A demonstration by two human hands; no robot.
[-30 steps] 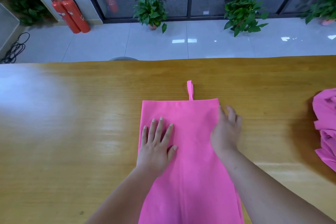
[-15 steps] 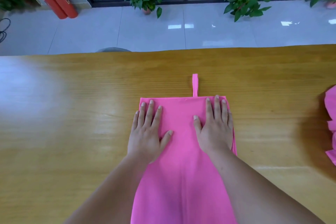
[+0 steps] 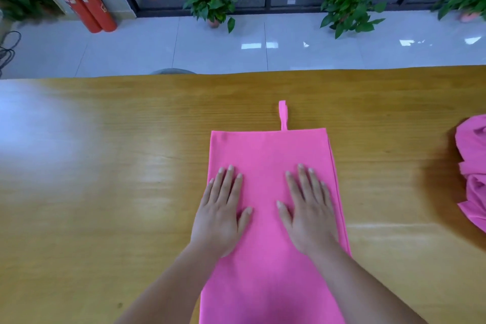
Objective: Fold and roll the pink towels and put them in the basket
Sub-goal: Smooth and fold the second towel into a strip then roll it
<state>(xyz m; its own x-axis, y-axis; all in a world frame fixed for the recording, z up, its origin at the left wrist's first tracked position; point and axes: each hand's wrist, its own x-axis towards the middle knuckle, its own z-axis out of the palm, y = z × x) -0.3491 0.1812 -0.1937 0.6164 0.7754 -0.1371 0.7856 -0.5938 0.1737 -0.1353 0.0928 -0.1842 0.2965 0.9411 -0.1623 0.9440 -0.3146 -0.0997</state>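
- Towel of pink cloth (image 3: 271,155), folded into a long narrow strip, lay flat on the glossy yellow-brown wooden table (image 3: 105,166). It ran from the middle of the table towards the person and out past the bottom of the view.
- The strip's far edge was straight and square, and a small pink hanging loop (image 3: 282,116) stuck out from it, pointing away from the person.
- Along the strip's right edge, the stacked layers of the fold showed as thin offset lines.
- The left hand (image 3: 223,216) lay palm down on the left part of the towel with its fingers straight and slightly spread. Its little finger reached the cloth's left edge. It was pressing, not grasping.
- The right hand (image 3: 309,216) lay palm down on the right part in the same way, fingers straight and thumb out towards the middle, grasping nothing.
- The two hands were side by side and apart, with bare pink cloth between them.
- A crumpled heap of more pink towels (image 3: 472,171) sat at the table's right edge, well apart from the strip.
- Beyond the table were a pale tiled floor (image 3: 131,47), two red fire extinguishers (image 3: 84,2) and potted green leafy plants (image 3: 210,0) before a glass wall.
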